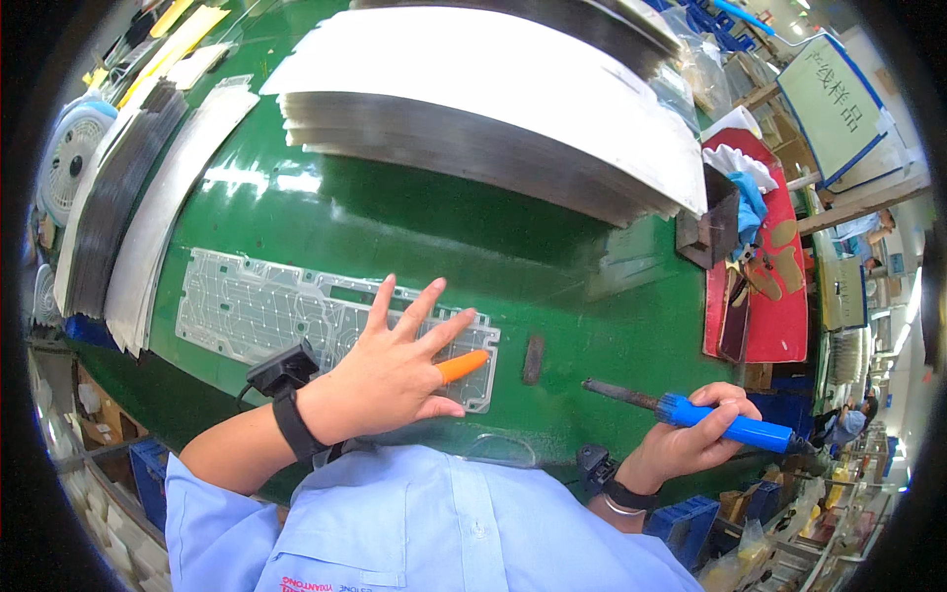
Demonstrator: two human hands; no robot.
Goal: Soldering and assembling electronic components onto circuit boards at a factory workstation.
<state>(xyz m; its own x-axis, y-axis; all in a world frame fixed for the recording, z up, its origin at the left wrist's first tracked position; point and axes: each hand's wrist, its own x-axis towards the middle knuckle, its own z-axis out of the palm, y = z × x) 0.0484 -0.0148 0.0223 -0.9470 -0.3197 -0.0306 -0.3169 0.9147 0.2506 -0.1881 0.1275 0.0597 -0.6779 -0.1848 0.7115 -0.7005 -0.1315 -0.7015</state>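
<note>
- Your light-blue shirt [424,523] is filling the bottom centre, nearest the camera.
- At far left, a round white fan [77,163] is standing beyond a tall stack of dark-edged sheets [118,197].
- Just right of that stack, a row of pale sheets [178,217] is lying along the left side of the green tabletop [592,296].
- Before you, a translucent patterned panel [247,306] is lying flat on the tabletop, slanting slightly down toward the right.
- Your left hand [390,370] is spreading wide, palm down, over the panel's right half, its fingers reaching toward the far edge; an orange finger cover [464,366] is sheathing the index finger, and a small black device [283,368] is sitting at your wrist.
- Beyond the panel, a broad stack of white-topped sheets [493,79] is spanning the far side.
- Near the panel's right end, a small dark bar [533,359] is lying apart from it.
- Your right hand [695,439] is gripping a blue-handled tool [750,431], whose slim dark shaft is pointing left, toward the bar and panel.
- Farther right, a dark block [708,232] is sitting beside a red board [779,331] that is carrying brown pieces [784,266].
</note>
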